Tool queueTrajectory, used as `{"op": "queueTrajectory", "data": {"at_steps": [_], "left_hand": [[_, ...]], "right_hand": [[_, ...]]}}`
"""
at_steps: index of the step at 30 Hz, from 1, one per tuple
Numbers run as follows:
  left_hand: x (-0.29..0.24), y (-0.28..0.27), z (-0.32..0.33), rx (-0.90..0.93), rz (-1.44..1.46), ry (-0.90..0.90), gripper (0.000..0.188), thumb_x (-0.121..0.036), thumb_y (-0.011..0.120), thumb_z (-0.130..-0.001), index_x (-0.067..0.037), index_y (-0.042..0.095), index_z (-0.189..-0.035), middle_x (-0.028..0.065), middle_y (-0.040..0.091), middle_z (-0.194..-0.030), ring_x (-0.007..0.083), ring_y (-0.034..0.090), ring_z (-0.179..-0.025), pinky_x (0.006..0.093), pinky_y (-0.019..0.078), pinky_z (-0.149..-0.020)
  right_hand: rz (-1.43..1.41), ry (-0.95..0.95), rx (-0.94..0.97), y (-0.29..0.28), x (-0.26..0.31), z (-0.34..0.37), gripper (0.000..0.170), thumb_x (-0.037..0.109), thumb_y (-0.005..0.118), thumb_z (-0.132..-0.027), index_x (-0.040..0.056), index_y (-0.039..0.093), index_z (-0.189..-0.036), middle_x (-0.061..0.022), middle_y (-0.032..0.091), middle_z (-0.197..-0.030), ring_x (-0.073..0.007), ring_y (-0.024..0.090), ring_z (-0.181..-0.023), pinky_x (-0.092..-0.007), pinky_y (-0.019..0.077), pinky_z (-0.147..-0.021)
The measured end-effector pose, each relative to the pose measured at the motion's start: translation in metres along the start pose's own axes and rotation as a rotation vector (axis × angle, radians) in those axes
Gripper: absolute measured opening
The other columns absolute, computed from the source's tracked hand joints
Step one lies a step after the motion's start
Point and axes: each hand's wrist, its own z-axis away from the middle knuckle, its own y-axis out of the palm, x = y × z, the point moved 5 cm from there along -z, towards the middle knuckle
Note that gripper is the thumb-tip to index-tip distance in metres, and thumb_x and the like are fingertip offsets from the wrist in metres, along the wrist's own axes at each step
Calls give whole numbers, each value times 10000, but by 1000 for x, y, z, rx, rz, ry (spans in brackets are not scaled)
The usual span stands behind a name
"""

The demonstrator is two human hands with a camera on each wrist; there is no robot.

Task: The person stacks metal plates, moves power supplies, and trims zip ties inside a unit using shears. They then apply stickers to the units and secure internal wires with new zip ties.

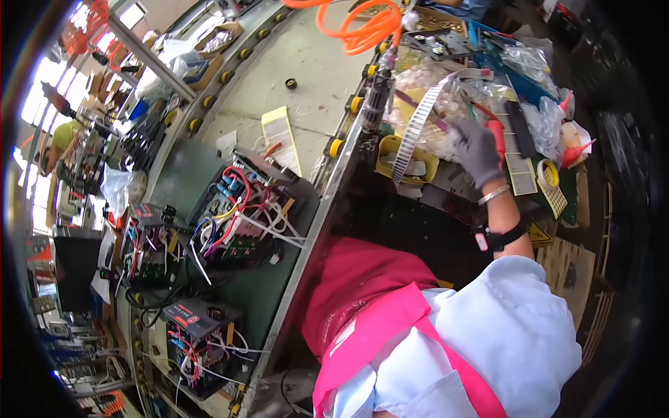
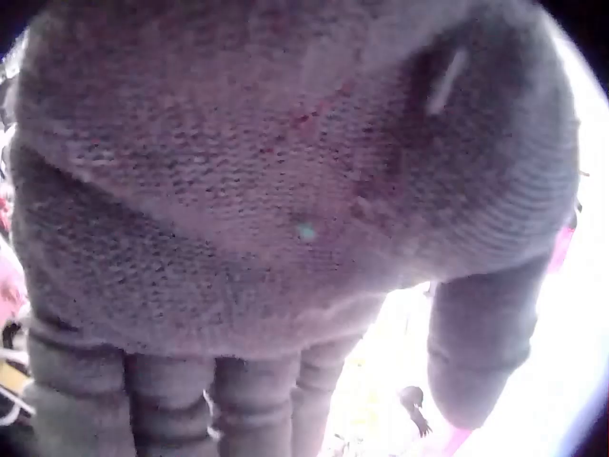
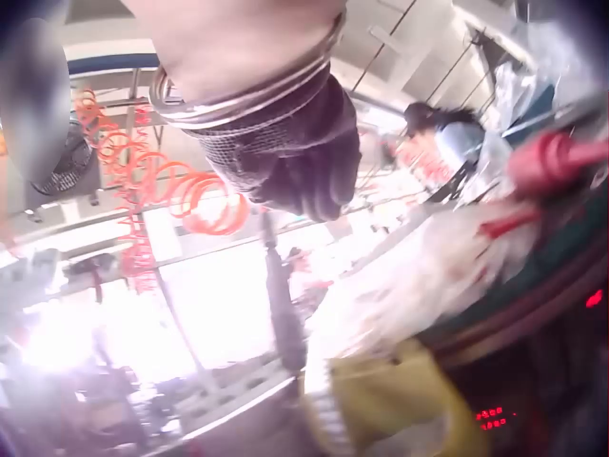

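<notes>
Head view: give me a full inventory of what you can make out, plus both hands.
Bench: one, pale grey-green, left half
Wired units: three nearby, dark with coloured wires, on the bench
Ring: one, black, on the bench, upper part
Sheet: one, yellowish with print, on the bench
Coiled hose: one nearby, orange, top centre
Tray: one, yellow, just right of the bench
Curved strip: one, white with dark marks, partly over the tray
Red handle: one, red, right
Tape roll: one, yellow, right
Clear bags: several, transparent, upper right
Remaining items: too small or blurred to count
Apron: one, pink, bottom centre
Right hand: one, grey glove, beside the red handle
Left hand: one, grey glove, left wrist view
</notes>
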Motion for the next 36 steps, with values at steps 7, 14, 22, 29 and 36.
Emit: {"op": "queueTrajectory", "data": {"at_steps": [7,14,22,29,36], "left_hand": [[-26,23,-110,92,64,225,477,-179,720,-829,-14,550,-1242,155,664,-1043,205,682,-803,319,535,-700],[-35,30,-141,68,84,450,512,-206,729,-841,38,529,-1244,123,678,-1037,155,655,-833,272,531,-729],[-46,36,-196,21,343,492,396,-147,690,-867,-2,568,-1215,126,671,-1038,223,661,-971,313,515,-829],[-105,77,-270,111,206,562,628,-242,679,-888,-13,369,-1384,134,606,-1180,179,640,-935,310,510,-834],[-113,134,-309,65,156,509,688,-340,682,-825,-25,347,-1337,249,643,-983,400,649,-863,477,522,-756]], "right_hand": [[605,553,469,46,-162,-4,359,299,581,-845,75,603,-1125,-234,636,-1090,-399,612,-1017,-474,488,-890],[478,618,333,28,-195,-31,369,301,517,-872,47,601,-1126,-265,609,-1142,-432,592,-1052,-482,464,-894],[116,56,-653,-66,-106,2,278,259,509,-984,6,595,-1062,-60,623,-768,-185,595,-699,-329,480,-653],[-960,428,203,-31,59,32,243,327,563,-950,87,601,-944,46,501,-668,-52,446,-528,-197,335,-454],[-1484,281,781,49,154,72,235,256,551,-921,21,561,-930,-207,542,-1259,-270,536,-1167,-381,391,-1005]]}}
